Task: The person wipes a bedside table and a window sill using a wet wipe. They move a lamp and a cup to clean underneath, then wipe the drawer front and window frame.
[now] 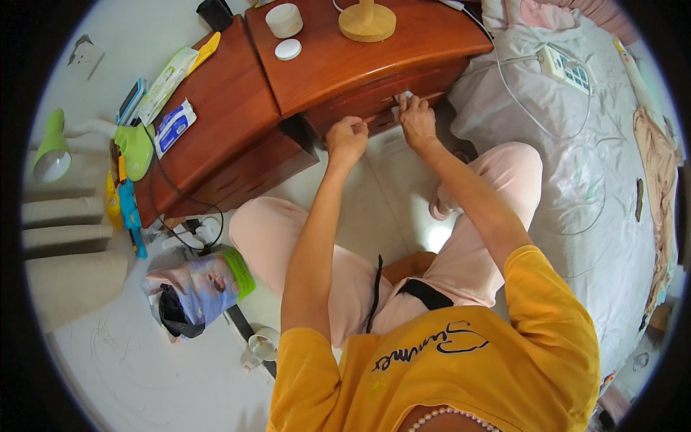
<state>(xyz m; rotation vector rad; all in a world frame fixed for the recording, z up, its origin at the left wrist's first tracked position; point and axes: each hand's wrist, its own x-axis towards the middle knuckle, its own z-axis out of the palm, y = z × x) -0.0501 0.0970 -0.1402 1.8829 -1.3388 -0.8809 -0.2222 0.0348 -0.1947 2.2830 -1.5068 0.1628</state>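
My right hand [418,120] presses a small white wipe or tissue [404,97] against the drawer front [372,98] of a reddish-brown wooden desk [334,65]. Part of the white piece hangs below the fingers. To its left, my left hand [347,141] is curled in front of the same drawer fronts. Its fingertips are turned away, so whether it touches the wood or holds something is hidden. Above the hands, on the desktop, stand a white jar [284,20], a round white lid [288,49] and a round wooden lamp base [367,23].
Left on the desk are a pack of wipes [175,127], a green desk lamp [135,148] and a black cable [162,183]. An open plastic bag [200,291] and a clear cup [263,344] stand lower left. At right, a bed [540,135] carries a power strip [564,67] with a white cord.
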